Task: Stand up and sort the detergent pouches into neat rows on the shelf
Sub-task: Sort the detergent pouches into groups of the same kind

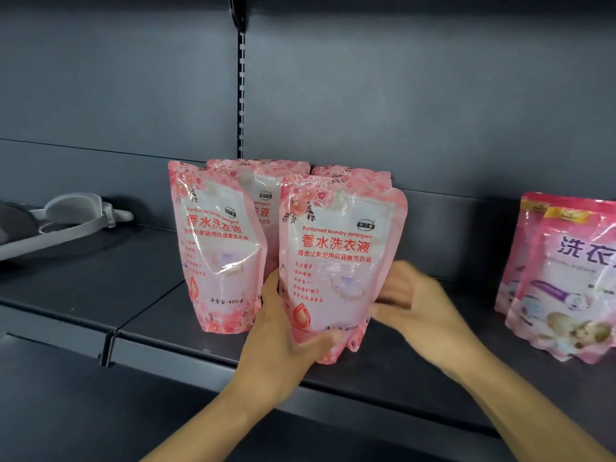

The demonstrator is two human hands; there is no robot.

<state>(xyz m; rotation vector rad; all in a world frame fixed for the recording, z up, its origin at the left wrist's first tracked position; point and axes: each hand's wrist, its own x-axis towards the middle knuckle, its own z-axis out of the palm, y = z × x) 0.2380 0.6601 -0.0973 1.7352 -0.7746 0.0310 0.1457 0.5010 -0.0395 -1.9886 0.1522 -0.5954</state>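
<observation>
Centrally, near the shelf's (383, 375) front edge, both hands grasp one upright pink detergent pouch (336, 258): the left hand (283, 341) wraps its lower left side, thumb across the base; the right hand (413, 301) curls round its right edge. Just beside it to the left stands a second pouch (216, 248), with further pouches (266, 181) upright behind both, against the back panel. Toward the shelf's right end stand differently printed pink pouches (566, 278), well apart. At the left end lies a grey strapped headset (73, 215).
</observation>
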